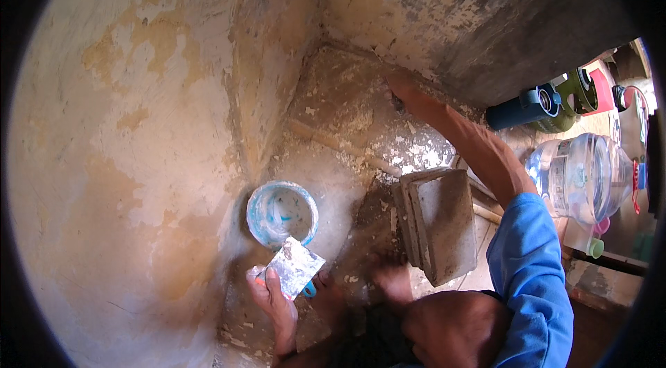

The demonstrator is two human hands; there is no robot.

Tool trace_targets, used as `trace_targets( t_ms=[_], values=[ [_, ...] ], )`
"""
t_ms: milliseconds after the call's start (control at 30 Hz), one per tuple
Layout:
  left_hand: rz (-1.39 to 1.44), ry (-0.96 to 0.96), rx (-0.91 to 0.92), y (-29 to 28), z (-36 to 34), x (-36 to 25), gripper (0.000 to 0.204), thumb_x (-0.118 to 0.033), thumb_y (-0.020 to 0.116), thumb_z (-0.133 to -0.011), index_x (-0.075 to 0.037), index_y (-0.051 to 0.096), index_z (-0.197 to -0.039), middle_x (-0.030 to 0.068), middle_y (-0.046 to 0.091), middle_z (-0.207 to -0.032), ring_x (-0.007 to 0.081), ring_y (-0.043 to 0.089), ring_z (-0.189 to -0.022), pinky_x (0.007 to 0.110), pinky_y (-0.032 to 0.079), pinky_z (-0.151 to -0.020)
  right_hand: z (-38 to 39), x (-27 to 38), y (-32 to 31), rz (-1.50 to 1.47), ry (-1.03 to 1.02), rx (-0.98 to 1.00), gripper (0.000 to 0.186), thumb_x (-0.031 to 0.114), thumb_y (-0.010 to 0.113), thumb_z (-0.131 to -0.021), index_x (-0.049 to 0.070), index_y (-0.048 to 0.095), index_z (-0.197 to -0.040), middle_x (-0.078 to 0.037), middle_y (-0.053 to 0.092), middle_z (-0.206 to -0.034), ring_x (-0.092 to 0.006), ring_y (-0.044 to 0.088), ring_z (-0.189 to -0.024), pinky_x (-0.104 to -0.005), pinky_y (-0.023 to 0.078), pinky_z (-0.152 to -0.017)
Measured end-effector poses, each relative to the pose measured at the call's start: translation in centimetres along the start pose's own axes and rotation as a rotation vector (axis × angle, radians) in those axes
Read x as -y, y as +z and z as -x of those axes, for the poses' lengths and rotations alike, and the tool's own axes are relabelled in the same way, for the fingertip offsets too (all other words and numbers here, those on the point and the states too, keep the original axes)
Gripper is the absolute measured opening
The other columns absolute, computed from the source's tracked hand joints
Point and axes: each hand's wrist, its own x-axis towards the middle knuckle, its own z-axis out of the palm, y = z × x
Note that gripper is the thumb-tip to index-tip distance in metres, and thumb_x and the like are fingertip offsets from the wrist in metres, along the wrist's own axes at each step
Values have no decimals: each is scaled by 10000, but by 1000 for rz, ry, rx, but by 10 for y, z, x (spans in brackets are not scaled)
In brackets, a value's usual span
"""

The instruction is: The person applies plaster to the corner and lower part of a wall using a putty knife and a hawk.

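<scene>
My left hand (276, 302) is closed around a wide putty scraper (297, 265), its thumb pressed on the flat square blade. White paste smears the blade, and a bit of blue handle (309, 289) shows at its lower right corner. Just beyond it stands a round blue bucket (258, 210), coated inside with whitish residue. My right arm, in a blue sleeve, stretches far forward. My right hand (399, 88) is low by the foot of the far wall, close to the floor; its fingers are too dark and small to make out.
Stacked grey blocks (444, 226) stand beside my right leg. A large clear water jug (583, 177), a dark blue cylinder (517, 113) and a green gas cylinder (565, 104) are at the right. Patchy plaster walls (152, 160) meet at the corner. White flakes litter the floor (333, 181).
</scene>
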Motion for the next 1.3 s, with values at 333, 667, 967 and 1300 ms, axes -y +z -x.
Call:
trace_targets(
  t_ms=[333, 667, 967, 1300],
  values=[
    [-36, 21, -25, -10, -1, 1, 215, -161, 500, -962, 15, 424, -1057, 48, 458, -918, 100, 450, -829, 260, 415, -733, 31, 35, -13, -52, 142, -75, 371, 407, 583, -880, 48, 560, -789, -43, 492, -578, -172, 470, -427, -348, 398, -382],
    [-25, 6, 7, -8, 0, -10, 201, -166, 498, -963, 8, 424, -1031, 58, 469, -919, 96, 463, -831, 262, 429, -725, 71, 69, -41, -191, 231, -54, 322, 423, 564, -901, 102, 567, -880, -3, 504, -622, -117, 486, -458, -291, 425, -394],
    [19, -31, -39, -16, -2, 3, 230, -165, 510, -958, 17, 426, -1071, 65, 486, -926, 105, 475, -843, 257, 433, -737, 126, 84, -72, -69, 81, 235, 352, 413, 473, -953, 77, 565, -900, 21, 489, -633, -74, 471, -488, -267, 405, -433],
    [-48, -102, 12, -15, -8, 10, 270, -191, 525, -950, 21, 426, -1086, 71, 494, -941, 111, 473, -862, 271, 434, -745, 72, 59, -107, 1698, -688, -8, 294, 141, 471, -897, -16, 530, -1138, -195, 634, -769, -384, 629, -706, -455, 508, -649]
  ],
)
